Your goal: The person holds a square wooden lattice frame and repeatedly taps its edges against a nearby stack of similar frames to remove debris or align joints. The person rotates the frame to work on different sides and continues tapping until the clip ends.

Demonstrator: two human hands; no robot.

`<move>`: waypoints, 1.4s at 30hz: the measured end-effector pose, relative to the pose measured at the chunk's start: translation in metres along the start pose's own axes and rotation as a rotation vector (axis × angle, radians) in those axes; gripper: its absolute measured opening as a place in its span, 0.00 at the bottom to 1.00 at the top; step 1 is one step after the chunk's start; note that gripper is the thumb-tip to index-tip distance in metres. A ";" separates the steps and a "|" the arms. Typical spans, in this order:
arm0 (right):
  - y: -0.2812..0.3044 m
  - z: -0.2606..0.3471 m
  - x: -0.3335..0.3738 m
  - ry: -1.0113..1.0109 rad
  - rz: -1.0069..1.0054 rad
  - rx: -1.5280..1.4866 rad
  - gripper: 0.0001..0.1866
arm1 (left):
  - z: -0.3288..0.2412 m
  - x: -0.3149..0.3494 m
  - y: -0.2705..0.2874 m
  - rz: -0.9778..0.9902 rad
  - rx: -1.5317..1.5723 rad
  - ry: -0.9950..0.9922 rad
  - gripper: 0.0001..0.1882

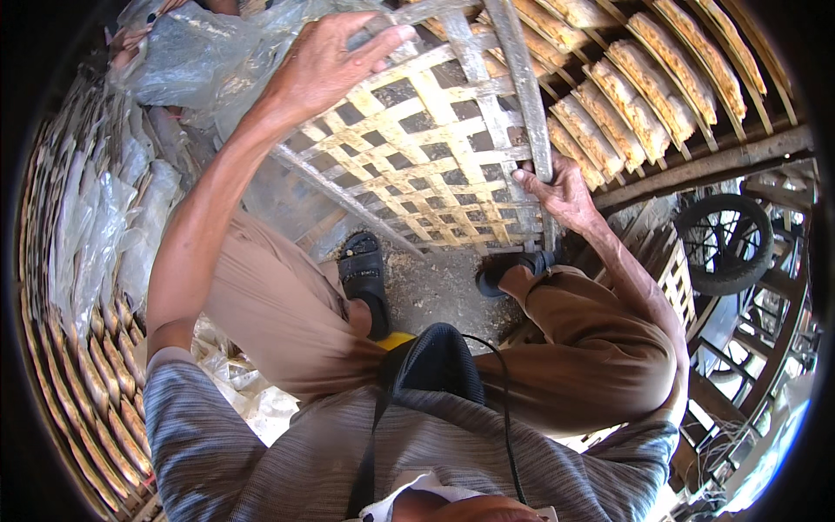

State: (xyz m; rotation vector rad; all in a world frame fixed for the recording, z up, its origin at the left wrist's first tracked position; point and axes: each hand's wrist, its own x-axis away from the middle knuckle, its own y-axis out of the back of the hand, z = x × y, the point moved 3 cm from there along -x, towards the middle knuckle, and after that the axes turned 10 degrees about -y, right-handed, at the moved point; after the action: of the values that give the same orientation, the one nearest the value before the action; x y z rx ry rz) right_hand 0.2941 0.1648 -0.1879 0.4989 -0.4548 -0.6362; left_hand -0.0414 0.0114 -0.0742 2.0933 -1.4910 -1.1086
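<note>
A woven bamboo lattice rack [444, 143] with grey wooden edge bars stands tilted in front of my knees. My left hand [326, 65] grips its upper left corner, with the thumb and a finger lying along the bar. Lower down on the opposite side, my right hand [561, 193] is closed around the grey side bar, thumb on the lattice face; some of its fingers are hidden behind the bar. Only the bare lattice shows on the rack's near face.
Crusty pale brown slabs [648, 96] lie in rows on slats at the upper right. Stacked racks with plastic sheeting [113, 191] fill the left side, with more slabs [113, 374] below. Another person's hand [129, 43] shows at the upper left. A spoked wheel [724, 244] stands right.
</note>
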 end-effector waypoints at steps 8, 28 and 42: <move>0.003 -0.016 0.002 -0.038 0.050 -0.224 0.08 | 0.003 -0.012 -0.004 0.054 -0.020 -0.065 0.27; 0.006 -0.003 -0.002 -0.148 0.124 -0.057 0.18 | -0.014 -0.009 -0.001 0.061 0.018 0.032 0.22; 0.012 0.018 -0.006 0.033 -0.023 -0.131 0.14 | -0.005 -0.012 -0.010 0.043 -0.023 -0.116 0.25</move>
State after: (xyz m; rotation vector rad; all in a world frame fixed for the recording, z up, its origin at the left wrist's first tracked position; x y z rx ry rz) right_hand 0.2852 0.1719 -0.1688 0.3902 -0.3745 -0.6742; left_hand -0.0334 0.0253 -0.0727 2.0028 -1.5606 -1.2443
